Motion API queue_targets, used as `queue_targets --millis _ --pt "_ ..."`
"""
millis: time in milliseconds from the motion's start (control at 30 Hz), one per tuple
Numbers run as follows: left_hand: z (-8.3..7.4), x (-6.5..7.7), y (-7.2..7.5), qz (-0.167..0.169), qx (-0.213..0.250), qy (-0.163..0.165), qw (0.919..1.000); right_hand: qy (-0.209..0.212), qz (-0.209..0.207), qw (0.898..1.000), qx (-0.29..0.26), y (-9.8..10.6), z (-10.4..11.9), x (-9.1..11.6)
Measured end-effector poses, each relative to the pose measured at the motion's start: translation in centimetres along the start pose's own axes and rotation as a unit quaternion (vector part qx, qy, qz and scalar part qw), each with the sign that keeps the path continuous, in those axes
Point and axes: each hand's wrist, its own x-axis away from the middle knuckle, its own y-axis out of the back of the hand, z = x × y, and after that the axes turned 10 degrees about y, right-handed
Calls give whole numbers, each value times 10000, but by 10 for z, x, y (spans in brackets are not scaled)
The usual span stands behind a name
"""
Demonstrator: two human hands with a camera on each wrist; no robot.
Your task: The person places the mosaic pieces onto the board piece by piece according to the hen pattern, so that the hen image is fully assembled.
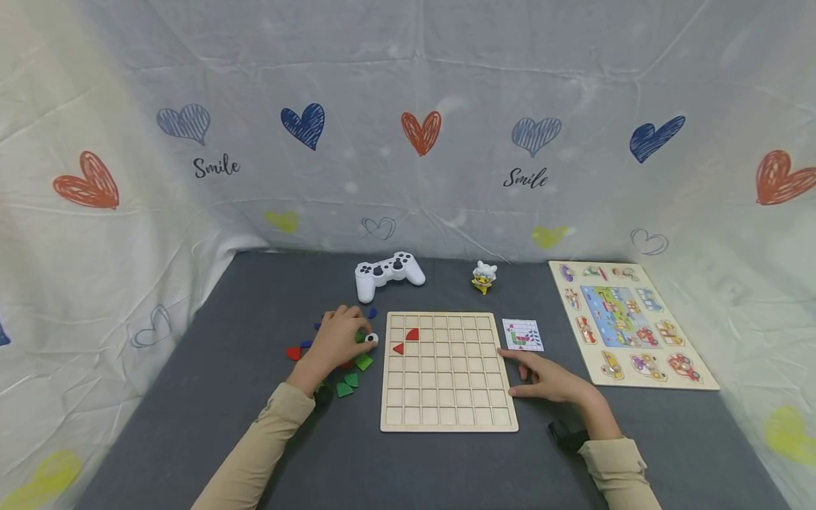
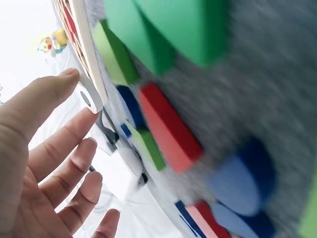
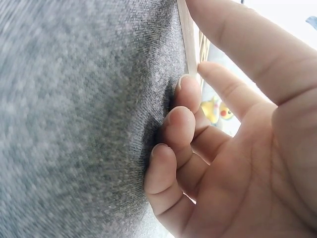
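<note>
My left hand [image 1: 338,340] pinches a white piece with a black dot [image 2: 89,98], like an eye, between thumb and index finger. Its other fingers are spread and hold nothing. Around and below that hand lie loose coloured pieces: green pieces [image 1: 345,389], a red piece [image 1: 293,353] and several blue ones. Just right of them is the wooden grid board [image 1: 446,389], with two red pieces [image 1: 412,334] in its upper left cells. My right hand [image 1: 550,379] touches the board's right edge with thumb and index fingertip, the remaining fingers bent against the dark cloth.
A small pattern card [image 1: 523,335] lies right of the board. Behind stand a white game controller [image 1: 389,273] and a small yellow-and-white figure [image 1: 484,277]. A wooden picture puzzle [image 1: 631,326] lies at the right, and a curtain printed with hearts hangs behind the table.
</note>
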Motion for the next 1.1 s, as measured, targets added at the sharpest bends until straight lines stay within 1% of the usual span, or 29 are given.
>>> queue_targets --millis 100,333,500,700,867,1100 --pt "-6 -1 0 69 109 -71 9999 19 0 10000 -3 0 0 0" --pt "-20 -2 0 160 104 -285 9994 127 -36 9999 12 0 0 0" --pt "-29 -4 -2 283 179 -354 9988 180 -64 9998 32 0 0 1" --pt "-39 -8 -6 276 179 -461 9984 136 -30 9999 33 -1 -1 0" --pt "-47 -10 -8 302 153 -544 9979 242 -43 9997 -89 1 1 0" --pt "-51 -13 -14 274 92 -591 9978 248 -43 9995 -174 3 7 1"
